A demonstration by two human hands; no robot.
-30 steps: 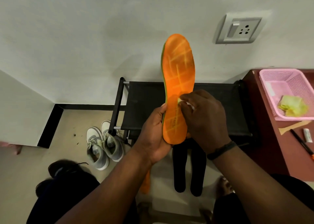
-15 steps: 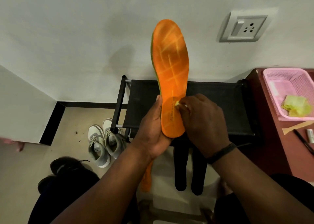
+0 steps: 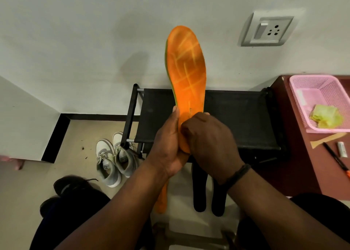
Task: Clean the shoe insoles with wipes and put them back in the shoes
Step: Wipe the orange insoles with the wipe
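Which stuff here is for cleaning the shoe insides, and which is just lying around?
For the job: orange insole, left hand, right hand, second orange insole, black insoles, grey shoes, black shoes.

Just lying around: pink basket, pen, wall socket, rack.

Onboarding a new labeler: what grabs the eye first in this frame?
The bright orange insole held upright mid-frame against the pale wall, its heel end gripped by the left hand, with the right hand curled over its lower face. Next, the pink basket on the table at right, and the grey shoes on the floor beside the black rack.
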